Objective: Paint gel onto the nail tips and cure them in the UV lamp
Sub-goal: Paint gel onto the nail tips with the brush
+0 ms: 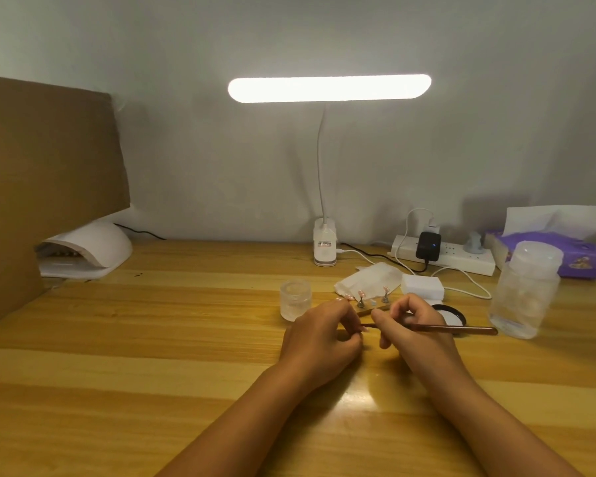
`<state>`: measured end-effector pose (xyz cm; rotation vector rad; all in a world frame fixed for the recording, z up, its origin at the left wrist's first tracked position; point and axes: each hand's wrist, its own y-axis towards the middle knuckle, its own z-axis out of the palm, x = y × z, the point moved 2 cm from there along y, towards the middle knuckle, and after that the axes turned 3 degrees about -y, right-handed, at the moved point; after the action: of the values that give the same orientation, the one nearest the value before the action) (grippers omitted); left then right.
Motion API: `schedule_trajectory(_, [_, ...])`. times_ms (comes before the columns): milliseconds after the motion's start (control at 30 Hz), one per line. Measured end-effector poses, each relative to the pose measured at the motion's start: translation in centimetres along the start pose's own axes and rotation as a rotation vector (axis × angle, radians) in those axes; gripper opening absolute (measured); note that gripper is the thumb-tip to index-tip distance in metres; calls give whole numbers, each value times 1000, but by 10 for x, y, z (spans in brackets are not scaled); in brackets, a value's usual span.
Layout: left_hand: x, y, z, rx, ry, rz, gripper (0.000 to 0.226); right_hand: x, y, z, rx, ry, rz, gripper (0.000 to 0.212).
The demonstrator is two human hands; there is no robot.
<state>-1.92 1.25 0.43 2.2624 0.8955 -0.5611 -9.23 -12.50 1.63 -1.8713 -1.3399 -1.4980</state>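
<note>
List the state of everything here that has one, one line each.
desk lamp, lit.
power strip, black adapter plugged in, blue light on.
big bottle, upright, capped.
tissue box, open, sheet pulled up.
nail tips, two mounted on stands.
brush, pinched by right hand.
left hand, fingers curled; contents hidden.
UV lamp, on or off: cannot tell.

No text can be read. A small printed label (325,243) is seen on the white plastic clip base of the desk lamp (325,258), but its lettering is too small to be made out.
</note>
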Motion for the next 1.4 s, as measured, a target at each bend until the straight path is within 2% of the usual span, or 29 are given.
schedule_trajectory(133, [0,0,1,2,0,-4,7,-2,0,0,-40,-64,24,11])
schedule_trajectory(300, [0,0,0,-1,-6,-6,6,-3,0,-3,-81,-38,14,12])
schedule_trajectory(467, [1,0,1,2,3,-6,8,1,-2,-1,-27,16,0,19])
schedule_trajectory(567, [1,0,1,2,2,-12,8,1,-2,0,-19,-48,22,12])
schedule_trajectory(767, [1,0,1,-2,-19,-19,5,-1,-2,-4,-143,-62,5,14])
schedule_trajectory(900, [1,0,2,6,-31,-16,5,4,-4,-5,-239,-54,-42,22])
schedule_trajectory(1000, [1,1,1,-13,-41,-12,6,3,-3,-2,-135,-67,-52,22])
schedule_trajectory(1100, [0,1,1,-47,-56,1,6,-4,0,2,-55,-198,-99,3])
schedule_trajectory(1200, [-1,1,2,-52,-93,-3,14,-6,0,1,-2,-229,-75,22])
schedule_trajectory(1400, [0,1,3,-74,-141,-26,29,1,-2,5,99,-229,-95,36])
